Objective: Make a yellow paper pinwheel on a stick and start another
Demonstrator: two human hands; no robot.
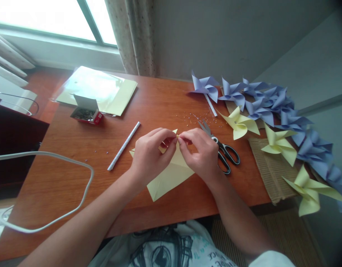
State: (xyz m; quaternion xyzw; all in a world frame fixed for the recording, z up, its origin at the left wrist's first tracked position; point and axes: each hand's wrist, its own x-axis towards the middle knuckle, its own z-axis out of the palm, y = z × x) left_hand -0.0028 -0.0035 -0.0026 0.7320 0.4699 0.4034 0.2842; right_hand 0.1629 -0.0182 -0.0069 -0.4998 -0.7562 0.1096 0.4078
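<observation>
- And here a yellow sheet (171, 176) is seen on the bench (154, 104), its creases showing.
- Paper is pinched at its far side by the left hand (152, 154) and right hand (201, 150), fingertips nearly meeting; whether something tiny is gripped too cannot be told.
- Fine shaping, it seems, is in hand.
- For the next move, a steady pinch is probably demanded, no scissors (223, 150).
</observation>
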